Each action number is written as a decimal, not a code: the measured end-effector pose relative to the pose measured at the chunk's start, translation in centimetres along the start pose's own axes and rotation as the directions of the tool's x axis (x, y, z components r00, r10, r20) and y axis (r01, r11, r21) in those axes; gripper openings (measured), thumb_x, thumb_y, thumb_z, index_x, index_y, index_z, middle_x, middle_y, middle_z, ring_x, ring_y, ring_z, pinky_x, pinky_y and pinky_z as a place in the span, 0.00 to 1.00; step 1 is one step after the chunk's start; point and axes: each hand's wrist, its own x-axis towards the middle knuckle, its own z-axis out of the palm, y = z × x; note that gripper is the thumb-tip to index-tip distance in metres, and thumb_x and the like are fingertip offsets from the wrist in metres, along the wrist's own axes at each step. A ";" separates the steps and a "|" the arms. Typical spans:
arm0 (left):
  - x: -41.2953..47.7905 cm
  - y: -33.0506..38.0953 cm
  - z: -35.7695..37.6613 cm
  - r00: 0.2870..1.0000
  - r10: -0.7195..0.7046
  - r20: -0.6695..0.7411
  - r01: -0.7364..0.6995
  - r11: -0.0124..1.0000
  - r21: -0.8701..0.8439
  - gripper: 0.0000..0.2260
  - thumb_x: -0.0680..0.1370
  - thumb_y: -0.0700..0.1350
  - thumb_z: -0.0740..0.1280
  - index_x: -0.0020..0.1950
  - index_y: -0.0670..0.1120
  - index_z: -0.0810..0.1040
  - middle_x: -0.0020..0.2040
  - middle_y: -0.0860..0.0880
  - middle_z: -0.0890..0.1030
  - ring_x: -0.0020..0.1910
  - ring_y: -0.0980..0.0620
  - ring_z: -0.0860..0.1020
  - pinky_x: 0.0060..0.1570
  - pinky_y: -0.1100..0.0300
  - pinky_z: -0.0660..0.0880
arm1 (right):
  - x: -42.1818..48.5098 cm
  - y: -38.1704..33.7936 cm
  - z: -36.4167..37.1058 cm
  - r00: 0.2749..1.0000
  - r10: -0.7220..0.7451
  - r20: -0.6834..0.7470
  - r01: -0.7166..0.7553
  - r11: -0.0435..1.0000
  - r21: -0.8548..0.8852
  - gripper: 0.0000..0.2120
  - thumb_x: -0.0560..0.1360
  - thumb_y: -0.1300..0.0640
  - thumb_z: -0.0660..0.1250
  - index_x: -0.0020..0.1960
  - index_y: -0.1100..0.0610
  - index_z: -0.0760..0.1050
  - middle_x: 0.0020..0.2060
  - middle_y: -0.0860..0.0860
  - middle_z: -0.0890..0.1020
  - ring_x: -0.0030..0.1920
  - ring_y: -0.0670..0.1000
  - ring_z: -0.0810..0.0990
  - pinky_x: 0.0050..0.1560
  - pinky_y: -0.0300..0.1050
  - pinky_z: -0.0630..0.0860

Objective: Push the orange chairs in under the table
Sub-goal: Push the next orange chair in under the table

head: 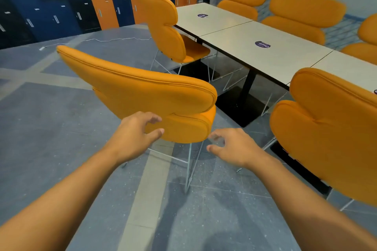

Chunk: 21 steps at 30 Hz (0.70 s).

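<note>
Orange chairs [142, 91], padded with two-lobed backs on thin white wire legs, were set along the white table [275, 61], the nearest pulled out from its near side. The left hand [136, 134] was curled loosely at that chair's lower back cushion, the right hand [232, 149] spread beside it, nothing gripped.
</note>
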 end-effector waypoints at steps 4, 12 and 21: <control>0.4 -2.5 -3.6 0.997 0.049 -0.052 -0.048 0.999 0.019 0.14 0.76 0.51 0.70 0.60 0.50 0.79 0.59 0.50 0.80 0.57 0.54 0.76 0.54 0.61 0.68 | 1.3 -4.4 -0.1 0.997 -0.052 -0.057 0.053 0.999 0.009 0.20 0.78 0.43 0.67 0.68 0.48 0.76 0.65 0.45 0.79 0.64 0.52 0.76 0.63 0.56 0.74; 5.9 -6.3 -9.0 0.969 0.133 -0.207 -0.123 0.991 0.058 0.12 0.74 0.49 0.72 0.57 0.49 0.81 0.56 0.52 0.81 0.51 0.57 0.75 0.47 0.64 0.67 | 6.8 -11.0 -2.7 0.958 -0.163 -0.235 0.186 0.979 0.083 0.16 0.78 0.46 0.69 0.64 0.46 0.79 0.59 0.42 0.82 0.55 0.46 0.79 0.56 0.46 0.76; 15.8 -11.7 -12.6 0.988 0.099 -0.117 -0.066 0.965 0.255 0.30 0.66 0.63 0.73 0.67 0.58 0.72 0.62 0.48 0.73 0.65 0.43 0.68 0.64 0.39 0.64 | 17.4 -14.9 -4.2 0.941 -0.205 -0.269 0.149 0.965 -0.215 0.32 0.70 0.29 0.67 0.70 0.40 0.71 0.65 0.44 0.75 0.68 0.52 0.68 0.66 0.58 0.63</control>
